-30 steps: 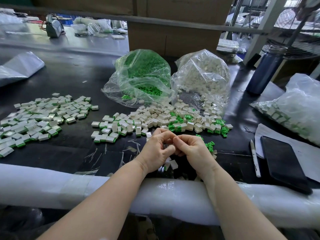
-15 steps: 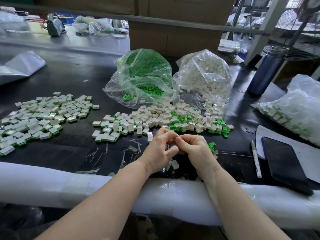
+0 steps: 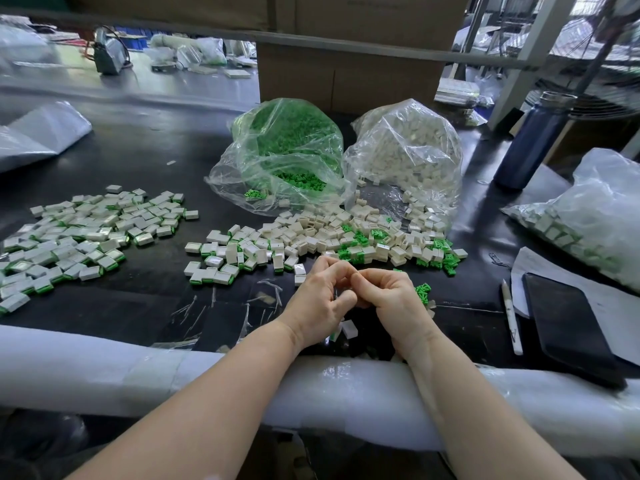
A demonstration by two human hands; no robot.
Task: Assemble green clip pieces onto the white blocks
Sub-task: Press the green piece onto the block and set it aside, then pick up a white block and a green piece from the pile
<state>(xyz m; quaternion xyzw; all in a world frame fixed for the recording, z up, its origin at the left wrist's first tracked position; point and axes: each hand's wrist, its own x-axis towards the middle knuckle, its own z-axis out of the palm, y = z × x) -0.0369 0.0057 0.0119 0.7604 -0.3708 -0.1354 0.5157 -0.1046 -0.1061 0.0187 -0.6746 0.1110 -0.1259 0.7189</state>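
Where the left hand (image 3: 320, 301) and right hand (image 3: 393, 299) meet, both sets of fingers curl tightly together; whatever they pinch is hidden, so neither grip can be told. Loose white blocks (image 3: 311, 237) and green clips (image 3: 353, 239) lie just beyond them, on a black table (image 3: 145, 157). Finished pieces (image 3: 79, 233): far left. Clear bags: green stock (image 3: 287, 150), white stock (image 3: 405, 150). Phone (image 3: 568, 327), right, on paper.

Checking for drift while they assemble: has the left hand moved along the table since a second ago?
No. The left hand stays just below the loose white blocks, fingers meeting the right hand.
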